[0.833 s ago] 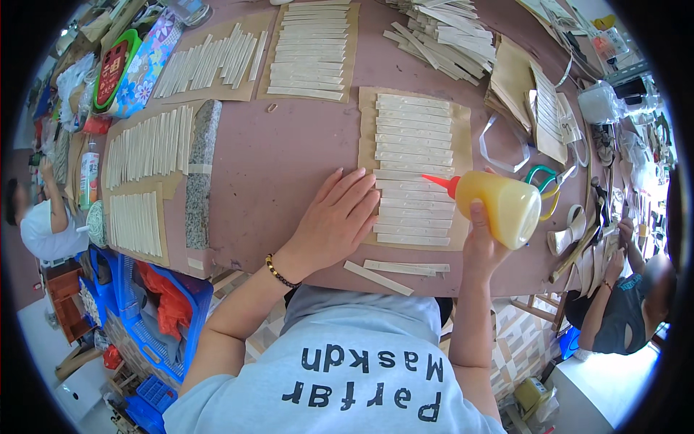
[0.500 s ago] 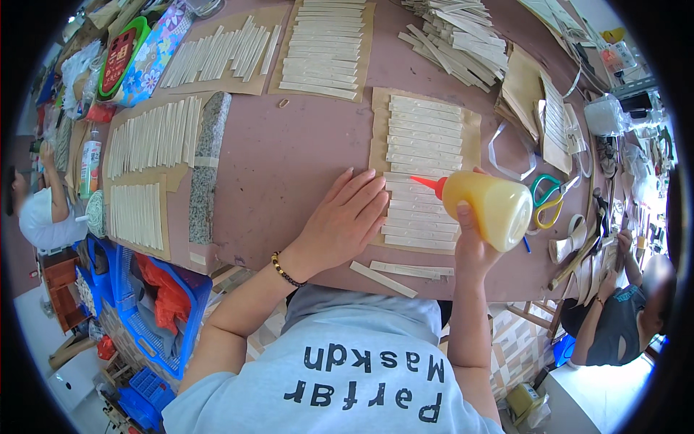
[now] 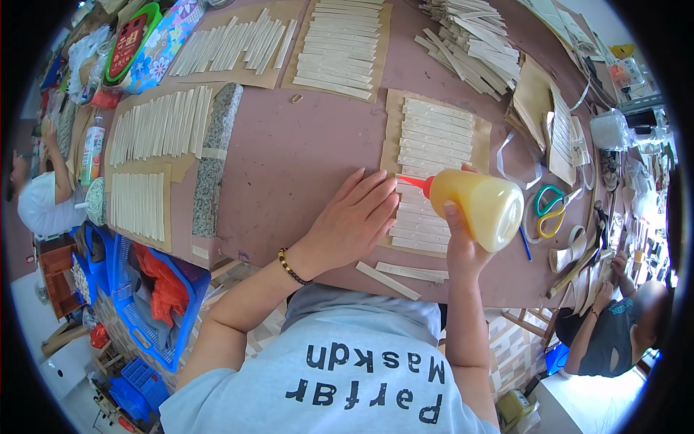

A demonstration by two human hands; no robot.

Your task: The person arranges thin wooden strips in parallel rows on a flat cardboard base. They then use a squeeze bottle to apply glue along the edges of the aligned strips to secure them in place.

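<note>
My right hand (image 3: pixel 463 242) is wrapped round a clear glue bottle (image 3: pixel 488 206), which holds a yellowish fluid and is tipped on its side. Its long red nozzle (image 3: pixel 413 181) points left, with the tip at the left end of a pale strip. A row of such flat strips (image 3: pixel 437 137) lies crosswise on a brown cardboard sheet (image 3: pixel 480 145), and small shiny spots show on some of them. Flat beside the sheet's left edge rests my left hand (image 3: pixel 354 220), fingers stretched out and fingertips close to the nozzle. Two loose strips (image 3: pixel 388 281) lie at the table's front edge.
More strip-covered sheets (image 3: pixel 336 50) lie at the far side and left, next to a speckled stone bar (image 3: pixel 217 163). A strip pile (image 3: pixel 473 47) sits far right. Scissors (image 3: pixel 553 210) and a blue pen (image 3: pixel 525 244) are to the right. Two other people sit at either side.
The nozzle tip has moved left along the strip to its left end, near my left fingertips. My left hand stays flat. The whole view has shifted slightly.
</note>
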